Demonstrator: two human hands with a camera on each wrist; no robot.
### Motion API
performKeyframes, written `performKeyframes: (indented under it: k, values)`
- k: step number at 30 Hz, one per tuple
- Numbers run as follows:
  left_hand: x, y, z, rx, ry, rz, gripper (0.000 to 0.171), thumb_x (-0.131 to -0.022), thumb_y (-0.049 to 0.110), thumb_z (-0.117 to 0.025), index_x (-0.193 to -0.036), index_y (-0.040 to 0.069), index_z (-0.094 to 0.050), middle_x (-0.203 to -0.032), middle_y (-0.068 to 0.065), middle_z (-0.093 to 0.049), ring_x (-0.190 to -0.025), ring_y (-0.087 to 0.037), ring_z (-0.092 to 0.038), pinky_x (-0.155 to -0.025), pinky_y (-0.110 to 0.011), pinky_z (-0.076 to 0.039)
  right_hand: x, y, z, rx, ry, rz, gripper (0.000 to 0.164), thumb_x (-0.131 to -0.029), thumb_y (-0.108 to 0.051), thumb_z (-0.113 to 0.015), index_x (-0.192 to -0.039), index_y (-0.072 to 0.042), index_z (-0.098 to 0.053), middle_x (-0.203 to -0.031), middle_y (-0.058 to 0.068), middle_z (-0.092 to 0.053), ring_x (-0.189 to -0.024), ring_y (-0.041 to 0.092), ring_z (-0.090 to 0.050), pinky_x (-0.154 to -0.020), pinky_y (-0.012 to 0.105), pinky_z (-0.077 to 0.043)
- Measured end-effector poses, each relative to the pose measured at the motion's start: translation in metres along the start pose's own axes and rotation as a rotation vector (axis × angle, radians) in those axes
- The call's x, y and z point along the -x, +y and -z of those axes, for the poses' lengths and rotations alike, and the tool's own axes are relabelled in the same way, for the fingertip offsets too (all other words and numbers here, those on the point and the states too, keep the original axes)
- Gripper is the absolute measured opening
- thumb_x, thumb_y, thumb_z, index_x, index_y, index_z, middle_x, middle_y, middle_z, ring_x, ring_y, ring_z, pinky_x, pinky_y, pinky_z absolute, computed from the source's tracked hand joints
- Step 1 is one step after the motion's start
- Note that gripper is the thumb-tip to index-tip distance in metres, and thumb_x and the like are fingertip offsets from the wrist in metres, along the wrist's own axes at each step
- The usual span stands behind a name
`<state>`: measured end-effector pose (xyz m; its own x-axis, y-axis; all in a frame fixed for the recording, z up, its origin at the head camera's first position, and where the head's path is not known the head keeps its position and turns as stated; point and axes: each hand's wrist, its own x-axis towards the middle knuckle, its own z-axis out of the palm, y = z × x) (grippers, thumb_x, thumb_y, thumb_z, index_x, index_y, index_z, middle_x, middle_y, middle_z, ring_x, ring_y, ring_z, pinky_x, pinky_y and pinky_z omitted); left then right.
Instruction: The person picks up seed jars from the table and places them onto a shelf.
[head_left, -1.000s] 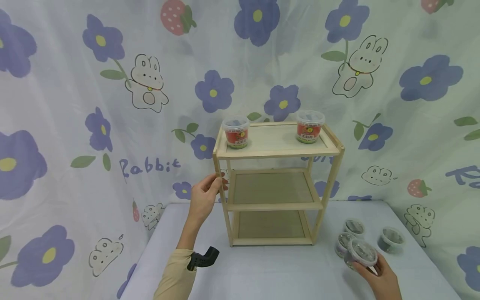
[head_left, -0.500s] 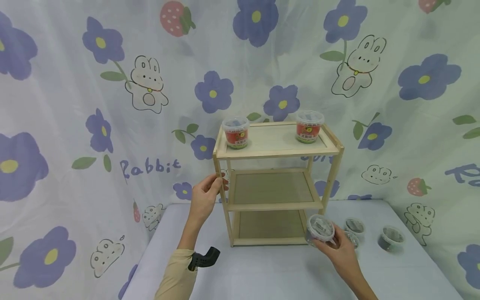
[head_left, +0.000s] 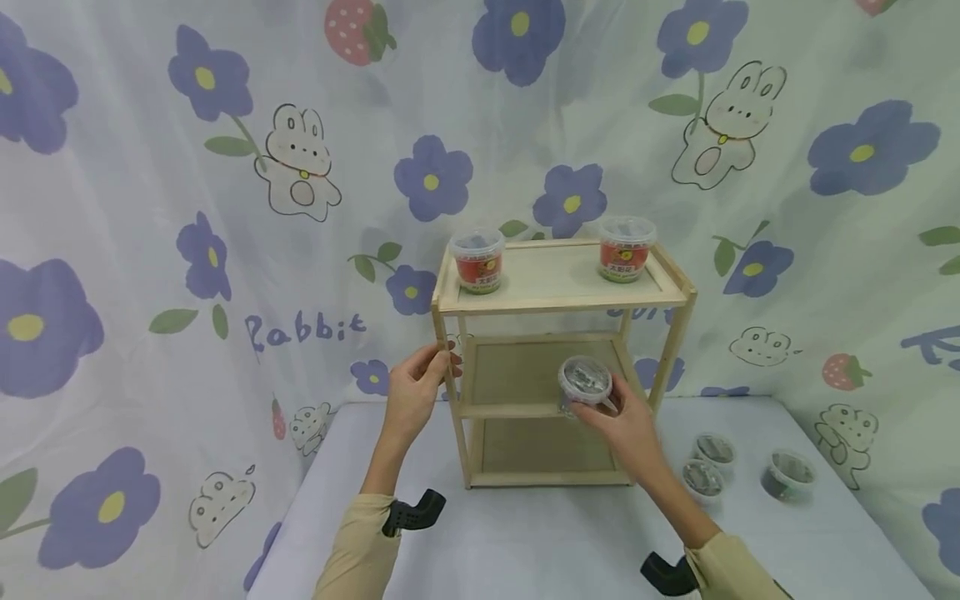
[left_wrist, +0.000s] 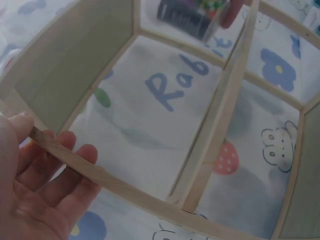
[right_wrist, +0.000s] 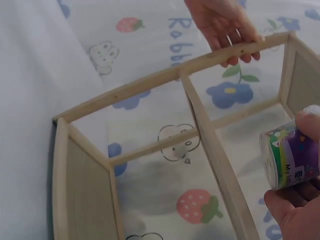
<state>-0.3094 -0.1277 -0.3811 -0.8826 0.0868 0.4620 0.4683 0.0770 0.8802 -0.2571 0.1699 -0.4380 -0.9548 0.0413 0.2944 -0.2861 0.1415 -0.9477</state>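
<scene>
A small three-tier wooden rack (head_left: pixel 551 307) stands upright on the table. My left hand (head_left: pixel 412 392) pinches its front left post (left_wrist: pixel 77 164), thumb on one side and fingers on the other. In my right hand (head_left: pixel 628 427) is a lidded clear plastic cup (head_left: pixel 583 380), gripped at its side in front of the middle shelf (head_left: pixel 513 375). The right wrist view shows that cup's purple and green label (right_wrist: pixel 295 157). Two lidded cups with red labels stand on the top shelf, the left cup (head_left: pixel 480 268) and the right cup (head_left: pixel 624 257) near opposite ends.
On the table right of the rack are three more lidded cups: a front cup (head_left: pixel 702 481), a back cup (head_left: pixel 715 450) close to it, and a right cup (head_left: pixel 787 475) farther off. A patterned curtain (head_left: pixel 360 208) hangs behind the rack.
My right hand has carried the cup leftward and up from the group on the table to the front of the middle shelf. The left hand stays on the post.
</scene>
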Motion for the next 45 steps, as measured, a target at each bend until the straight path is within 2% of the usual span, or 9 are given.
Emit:
performKeyframes:
  k: [3,5,9,13,17,28,35,41,45]
  values:
    - [-0.001,0.001,-0.001,0.001,-0.002,0.006,0.029,-0.102,0.021,-0.058,-0.119,-0.001,-0.068,-0.1,-0.028,-0.068,-0.087,-0.032,-0.07,-0.087,-0.033,-0.058,-0.019,-0.003,-0.011,-0.006,-0.002,-0.01,0.075,-0.088,-0.018,-0.078,-0.148,-0.002,-0.037,-0.142,0.019,-0.049,-0.134,0.032,-0.048,-0.097,0.02,-0.049]
    - [-0.003,-0.007,-0.001,0.0,-0.002,-0.006,0.03,-0.101,0.024,-0.059,-0.119,0.001,-0.069,-0.101,-0.028,-0.068,-0.085,-0.028,-0.07,-0.085,-0.031,-0.058,-0.03,-0.003,-0.02,0.012,0.002,-0.015,0.075,-0.087,-0.016,-0.078,-0.148,0.0,-0.038,-0.141,0.02,-0.05,-0.133,0.032,-0.048,-0.101,0.027,-0.048]
    - [-0.003,-0.007,-0.002,-0.004,-0.009,-0.01,0.03,-0.101,0.023,-0.059,-0.119,0.001,-0.068,-0.101,-0.029,-0.068,-0.088,-0.034,-0.07,-0.085,-0.034,-0.058,-0.048,0.001,-0.037,0.044,0.001,0.001,0.074,-0.085,-0.014,-0.078,-0.146,0.002,-0.039,-0.14,0.023,-0.051,-0.132,0.036,-0.049,-0.106,0.041,-0.047]
    - [-0.004,-0.008,-0.003,-0.005,-0.017,-0.018,0.03,-0.102,0.023,-0.059,-0.118,0.001,-0.069,-0.099,-0.028,-0.068,-0.089,-0.039,-0.069,-0.085,-0.037,-0.058,-0.063,0.004,-0.052,0.085,0.008,0.002,0.074,-0.085,-0.014,-0.078,-0.146,0.002,-0.039,-0.14,0.024,-0.051,-0.131,0.037,-0.05,-0.105,0.042,-0.047]
    - [-0.004,-0.008,-0.004,-0.011,-0.019,-0.016,0.029,-0.101,0.024,-0.059,-0.117,0.002,-0.069,-0.097,-0.021,-0.07,-0.087,-0.035,-0.069,-0.085,-0.034,-0.058,-0.073,0.004,-0.065,0.13,0.014,-0.009,0.072,-0.087,-0.019,-0.078,-0.146,-0.001,-0.04,-0.139,0.02,-0.053,-0.13,0.034,-0.052,-0.103,0.041,-0.049]
    - [-0.005,-0.008,-0.005,-0.01,-0.015,-0.035,0.03,-0.101,0.025,-0.059,-0.118,0.002,-0.069,-0.1,-0.029,-0.068,-0.087,-0.036,-0.07,-0.084,-0.032,-0.058,-0.086,0.002,-0.104,0.196,0.006,-0.03,0.073,-0.085,-0.026,-0.08,-0.144,-0.003,-0.043,-0.136,0.02,-0.057,-0.126,0.034,-0.055,-0.105,0.046,-0.046]
    - [-0.004,-0.007,-0.003,-0.011,-0.015,-0.01,0.028,-0.102,0.023,-0.059,-0.119,0.002,-0.069,-0.1,-0.027,-0.069,-0.087,-0.032,-0.07,-0.087,-0.033,-0.057,-0.086,0.002,-0.114,0.211,-0.01,-0.035,0.078,-0.085,-0.03,-0.078,-0.147,-0.002,-0.04,-0.141,0.021,-0.052,-0.132,0.036,-0.049,-0.112,0.051,-0.038]
    - [-0.004,-0.006,-0.001,-0.012,-0.02,-0.015,0.029,-0.102,0.019,-0.057,-0.121,0.0,-0.067,-0.101,-0.024,-0.069,-0.091,-0.039,-0.069,-0.091,-0.042,-0.056,-0.087,0.005,-0.12,0.255,-0.027,-0.035,0.076,-0.086,-0.031,-0.078,-0.147,-0.004,-0.041,-0.141,0.02,-0.052,-0.133,0.036,-0.048,-0.112,0.052,-0.037]
    - [-0.003,-0.007,0.001,-0.015,-0.01,-0.013,0.028,-0.102,0.02,-0.057,-0.12,0.001,-0.068,-0.099,-0.021,-0.07,-0.089,-0.036,-0.07,-0.089,-0.04,-0.057,-0.087,0.007,-0.123,0.262,-0.05,-0.028,0.076,-0.086,-0.03,-0.077,-0.147,-0.003,-0.04,-0.141,0.022,-0.053,-0.132,0.037,-0.049,-0.111,0.053,-0.038]
